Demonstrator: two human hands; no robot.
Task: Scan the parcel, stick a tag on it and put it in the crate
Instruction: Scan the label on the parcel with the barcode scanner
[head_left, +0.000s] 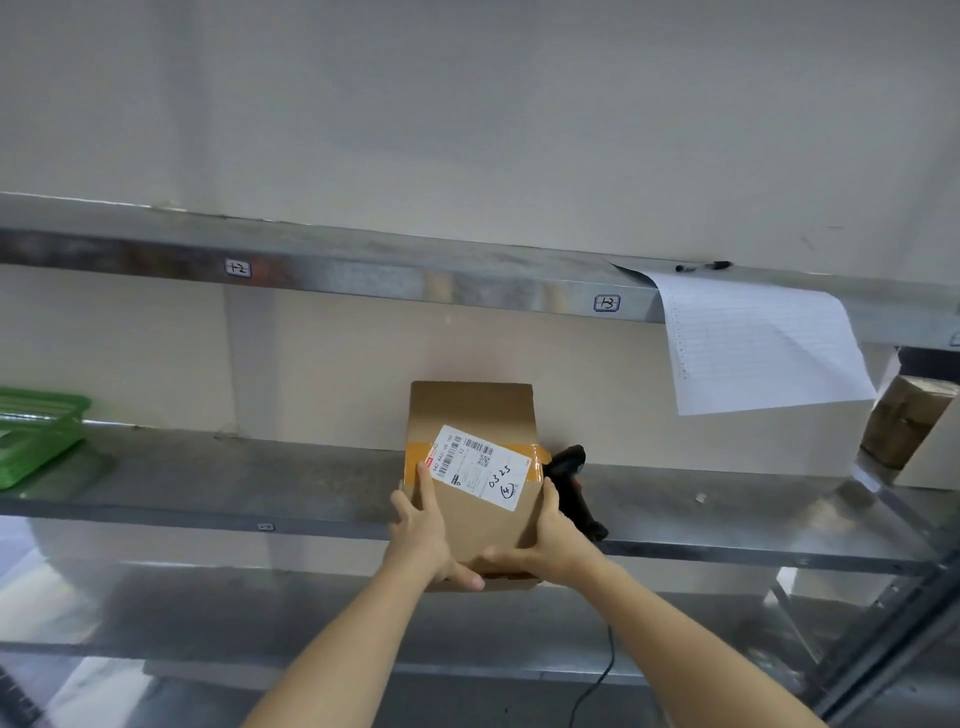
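At the far left a green crate (36, 431) sits on the metal shelf (218, 483), well apart from everything else. Toward the middle, both forearms reach up and forward from the near edge. The left hand (423, 535) grips the parcel's near-left side, forefinger stretched up along the top face, thumb wrapped at the near edge. The cardboard parcel (470, 415) is held over the shelf's front edge, its white shipping label (480, 466) facing up across orange tape. The right hand (550, 545) clasps the near-right corner, fingers up the side. Just beside it lies a black scanner (574, 483). A paper sheet (758, 348) hangs from the upper shelf at right.
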